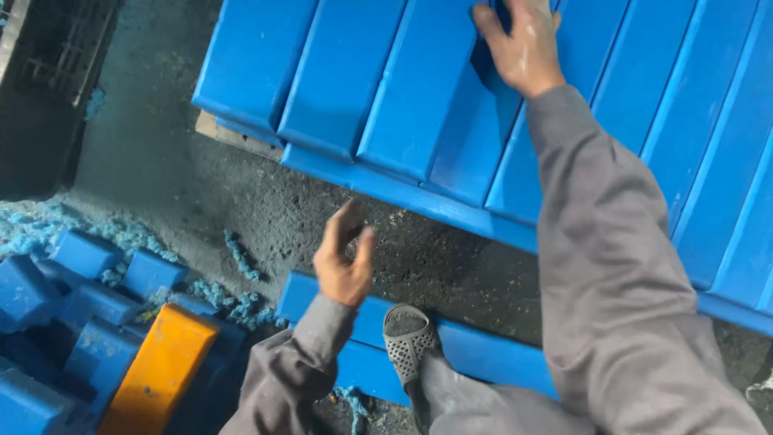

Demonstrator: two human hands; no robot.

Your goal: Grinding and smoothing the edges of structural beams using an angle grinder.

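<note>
Smooth, glossy blue plastic bars (419, 89) lie above rough, gritty concrete floor (241, 201).

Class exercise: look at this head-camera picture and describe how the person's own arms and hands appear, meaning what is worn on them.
Both hands are bare, without gloves: left hand, right hand. Both arms wear long, loose grey sleeves reaching the wrists, of plain fabric with no visible markings.

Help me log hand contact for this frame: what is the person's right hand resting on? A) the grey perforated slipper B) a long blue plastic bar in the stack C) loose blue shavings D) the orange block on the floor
B: the right hand lies flat on a long blue plastic bar in the stack, far from the orange block and the grey perforated slipper.
</note>
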